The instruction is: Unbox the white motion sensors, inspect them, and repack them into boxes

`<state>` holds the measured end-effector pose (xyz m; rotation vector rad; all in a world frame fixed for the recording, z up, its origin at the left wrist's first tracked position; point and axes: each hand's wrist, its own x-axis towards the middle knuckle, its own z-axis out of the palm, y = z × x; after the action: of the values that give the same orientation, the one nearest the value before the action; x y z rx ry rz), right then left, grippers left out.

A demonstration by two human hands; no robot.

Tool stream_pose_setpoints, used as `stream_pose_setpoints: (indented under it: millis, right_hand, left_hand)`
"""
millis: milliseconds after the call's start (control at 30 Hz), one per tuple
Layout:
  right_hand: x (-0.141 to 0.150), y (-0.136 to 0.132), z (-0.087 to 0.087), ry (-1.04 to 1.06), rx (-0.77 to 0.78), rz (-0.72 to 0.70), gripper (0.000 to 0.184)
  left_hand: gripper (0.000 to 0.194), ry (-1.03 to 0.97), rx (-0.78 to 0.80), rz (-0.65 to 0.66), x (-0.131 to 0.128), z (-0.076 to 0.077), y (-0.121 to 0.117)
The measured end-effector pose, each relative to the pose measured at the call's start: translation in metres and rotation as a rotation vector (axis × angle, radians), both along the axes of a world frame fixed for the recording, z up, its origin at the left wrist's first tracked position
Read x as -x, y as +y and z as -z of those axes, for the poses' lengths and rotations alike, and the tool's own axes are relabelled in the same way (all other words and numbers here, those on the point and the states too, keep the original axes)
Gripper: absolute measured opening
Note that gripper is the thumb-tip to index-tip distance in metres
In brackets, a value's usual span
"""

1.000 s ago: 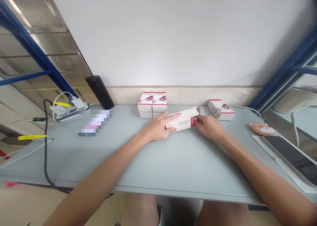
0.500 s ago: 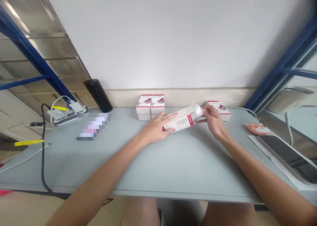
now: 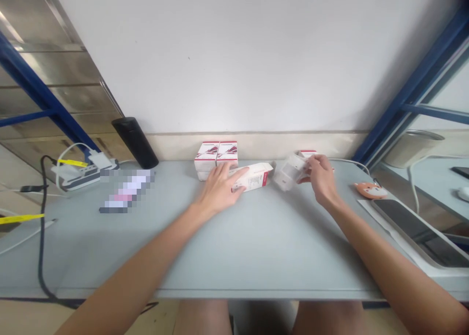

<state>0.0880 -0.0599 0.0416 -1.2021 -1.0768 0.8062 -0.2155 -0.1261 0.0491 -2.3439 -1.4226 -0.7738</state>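
Plastic insert [image 3: 291, 172] in right hand [image 3: 321, 181]

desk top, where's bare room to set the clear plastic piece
Widest bare patch of the pale grey desk: in front of the left hand and right hand, to the near edge. Smaller one: between the pixelated item and stacked white boxes. Crowded around the white carton and clear plastic piece.

We see a bright, evenly lit scene, with soft shadow on the white wall [image 3: 384, 80] and glare on the metal panel [image 3: 44, 76]. Wide-angle distortion bends the blue frames [image 3: 414, 85], and a pixelated patch [image 3: 126, 190] blurs one object.
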Motion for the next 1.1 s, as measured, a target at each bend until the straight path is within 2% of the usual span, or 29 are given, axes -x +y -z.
stream_pose_setpoints:
  millis: [100,167,233,333,400,500,633,767,967,1100]
  right_hand:
    - [0.007,-0.004,-0.007,0.097,0.017,0.017,0.018]
    - [0.015,-0.009,-0.009,0.2,0.041,-0.034,0.019]
    - [0.025,-0.015,-0.009,0.297,0.074,-0.128,0.023]
    - [0.041,-0.028,-0.006,0.365,0.128,-0.265,0.023]
    - [0.05,-0.037,-0.004,0.365,0.163,-0.322,0.025]
    - [0.058,-0.049,-0.005,0.33,0.166,-0.445,0.034]
    - [0.058,-0.056,-0.01,0.13,0.142,-0.614,0.04]
    - [0.056,-0.055,-0.01,0.017,0.082,-0.526,0.038]
    - [0.056,-0.052,0.0,-0.02,0.005,-0.403,0.031]
    - [0.057,-0.051,0.005,-0.067,-0.053,-0.312,0.034]
  left_hand:
    - [0.035,-0.084,-0.098,0.058,-0.009,-0.007,-0.008]
    - [0.024,-0.263,-0.04,0.142,-0.022,-0.009,-0.017]
    - [0.024,-0.568,0.229,0.218,-0.038,-0.004,-0.026]
    - [0.054,-1.09,0.691,0.257,-0.062,0.008,-0.035]
    - [0.061,-1.229,0.9,0.28,-0.07,0.014,-0.037]
    - [0.058,-1.272,1.024,0.308,-0.069,0.014,-0.036]
    - [0.051,-1.354,1.099,0.323,-0.059,0.01,-0.031]
    - [0.05,-1.373,1.146,0.392,-0.055,0.01,-0.029]
    - [0.052,-1.332,1.18,0.435,-0.056,0.004,-0.031]
    - [0.048,-1.357,1.243,0.474,-0.056,0.005,-0.03]
